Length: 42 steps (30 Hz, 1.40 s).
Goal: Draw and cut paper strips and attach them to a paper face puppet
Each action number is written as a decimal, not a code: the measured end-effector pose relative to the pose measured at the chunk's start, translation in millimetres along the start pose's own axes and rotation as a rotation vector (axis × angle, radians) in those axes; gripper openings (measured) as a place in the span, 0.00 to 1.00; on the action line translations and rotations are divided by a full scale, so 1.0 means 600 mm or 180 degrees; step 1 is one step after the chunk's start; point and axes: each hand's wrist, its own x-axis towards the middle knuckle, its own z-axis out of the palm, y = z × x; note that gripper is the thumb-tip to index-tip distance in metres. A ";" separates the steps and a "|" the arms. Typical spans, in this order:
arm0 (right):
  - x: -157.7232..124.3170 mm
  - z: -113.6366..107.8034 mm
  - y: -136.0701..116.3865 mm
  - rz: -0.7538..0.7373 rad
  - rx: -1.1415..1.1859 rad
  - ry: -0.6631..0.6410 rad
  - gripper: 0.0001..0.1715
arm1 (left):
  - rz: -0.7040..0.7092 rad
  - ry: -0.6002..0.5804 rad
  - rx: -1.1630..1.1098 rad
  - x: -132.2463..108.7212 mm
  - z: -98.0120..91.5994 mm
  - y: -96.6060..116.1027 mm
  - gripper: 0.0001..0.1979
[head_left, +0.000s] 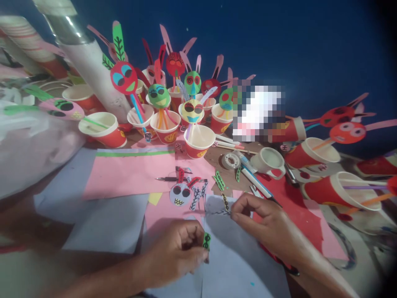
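My left hand [182,248] is closed in a pinch on a small green paper strip [206,241] with black loops drawn on it. At the right, my right hand [263,221] pinches the end of a narrow greyish paper strip [221,212] with black branch marks. A yellowish patterned strip [225,202] lies against that one, by the fingertips. Beyond my hands lies a paper face [180,194], a grey disc with dark eyes, a yellow mouth and red ears. Branch-patterned cutouts [195,198] lie beside it, and green patterned strips [218,180] lie farther right.
Red-and-white paper cups [200,142] with paper-faced straws stand along the back and right. Pink paper [130,174], grey sheets [242,256] and red paper [288,207] cover the table. A pen [167,179], tape roll [231,161] and white mug [268,161] lie beyond my hands.
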 end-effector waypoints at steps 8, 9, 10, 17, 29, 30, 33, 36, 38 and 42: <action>0.010 0.081 -0.005 0.0464 0.2035 0.0368 0.11 | 0.0541 0.0343 0.0275 -0.002 -0.001 -0.019 0.13; 0.009 0.086 -0.006 0.0465 0.2114 0.0434 0.12 | 0.0715 0.0481 0.0341 -0.001 -0.003 -0.019 0.14; 0.007 0.092 -0.007 0.0457 0.2178 0.0495 0.12 | 0.0835 0.0581 0.0342 -0.001 -0.005 -0.017 0.14; -0.005 0.129 -0.009 0.0409 0.2193 0.0613 0.09 | 0.0557 0.0884 -0.0368 0.007 -0.011 -0.004 0.13; 0.025 0.065 -0.005 0.0020 0.0083 0.0408 0.09 | 0.0997 0.0873 -0.1076 -0.002 -0.029 0.007 0.08; 0.035 0.055 -0.004 -0.0048 -0.0279 0.0471 0.10 | 0.1054 0.0903 -0.1170 -0.003 -0.031 0.009 0.07; 0.061 0.047 -0.012 -0.0109 -0.1273 0.0751 0.12 | 0.1183 0.0956 -0.1440 -0.004 -0.035 0.014 0.06; 0.081 0.059 -0.029 -0.0082 -0.1999 0.0852 0.14 | 0.1176 0.0920 -0.1599 -0.005 -0.037 0.016 0.05; 0.091 0.068 -0.038 -0.0083 -0.2238 0.0882 0.14 | 0.1157 0.0891 -0.1627 -0.006 -0.037 0.015 0.05; 0.104 0.071 -0.046 0.0016 -0.2147 0.0823 0.10 | 0.1102 0.0856 -0.1593 -0.008 -0.037 0.015 0.06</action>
